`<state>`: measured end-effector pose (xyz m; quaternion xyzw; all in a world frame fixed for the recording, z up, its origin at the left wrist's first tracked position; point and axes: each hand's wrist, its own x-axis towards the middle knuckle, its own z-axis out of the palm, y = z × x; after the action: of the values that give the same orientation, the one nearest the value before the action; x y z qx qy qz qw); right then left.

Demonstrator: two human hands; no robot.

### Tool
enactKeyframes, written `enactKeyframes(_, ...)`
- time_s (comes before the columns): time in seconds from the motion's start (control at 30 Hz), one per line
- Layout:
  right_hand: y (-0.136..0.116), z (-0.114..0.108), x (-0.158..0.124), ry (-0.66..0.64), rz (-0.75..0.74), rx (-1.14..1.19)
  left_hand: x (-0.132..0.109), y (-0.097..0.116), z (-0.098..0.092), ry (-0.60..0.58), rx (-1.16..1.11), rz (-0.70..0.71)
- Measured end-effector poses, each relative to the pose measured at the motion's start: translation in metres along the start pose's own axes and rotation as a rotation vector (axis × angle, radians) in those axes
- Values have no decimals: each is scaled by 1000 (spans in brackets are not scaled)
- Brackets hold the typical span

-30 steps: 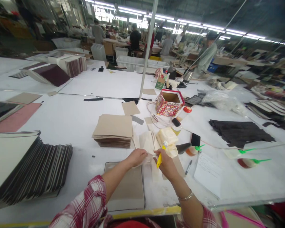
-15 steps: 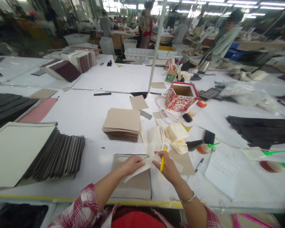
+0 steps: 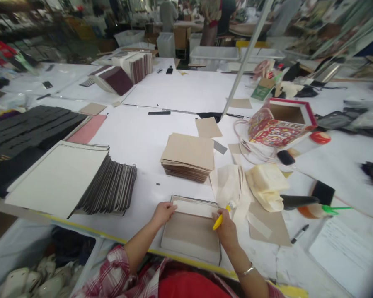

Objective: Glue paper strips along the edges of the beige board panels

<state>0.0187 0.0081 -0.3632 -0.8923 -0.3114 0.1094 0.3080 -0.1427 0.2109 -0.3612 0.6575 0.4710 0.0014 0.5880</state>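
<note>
A brown board with dark edges (image 3: 191, 236) lies flat in front of me at the table's near edge. Across its upper part runs a pale paper strip (image 3: 194, 207). My left hand (image 3: 164, 214) pinches the strip's left end at the board's upper left corner. At the opposite end, the fingertips of my right hand (image 3: 226, 227) touch the strip, while the same hand grips a yellow-handled brush (image 3: 221, 218) with a whitish tip. More pale strips (image 3: 228, 182) lie just beyond my right hand, beside a folded cream cloth (image 3: 264, 182).
A stack of brown boards (image 3: 188, 151) stands beyond the work. To the left is a fanned pile of dark-edged boards (image 3: 112, 186). On the right are a red patterned box (image 3: 279, 128), a pen (image 3: 300, 234) and a written sheet (image 3: 342, 252). A pole (image 3: 247, 58) rises behind.
The strip, held slanted over the board before, now lies straight along its upper part. My hands have moved apart to its two ends. The view has swung left and down.
</note>
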Motion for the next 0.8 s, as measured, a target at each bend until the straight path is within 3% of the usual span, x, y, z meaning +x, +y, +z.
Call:
enactKeyframes(0.13,5,17,8,67,-53,-84,19,-8,5,165,65,55)
enactKeyframes(0.23,8,22,11,56,-76,-123,25,-13,6,214,107,62)
enactKeyframes(0.8,11,23,16,29,-127,-260,35,-14,8,216,286,9)
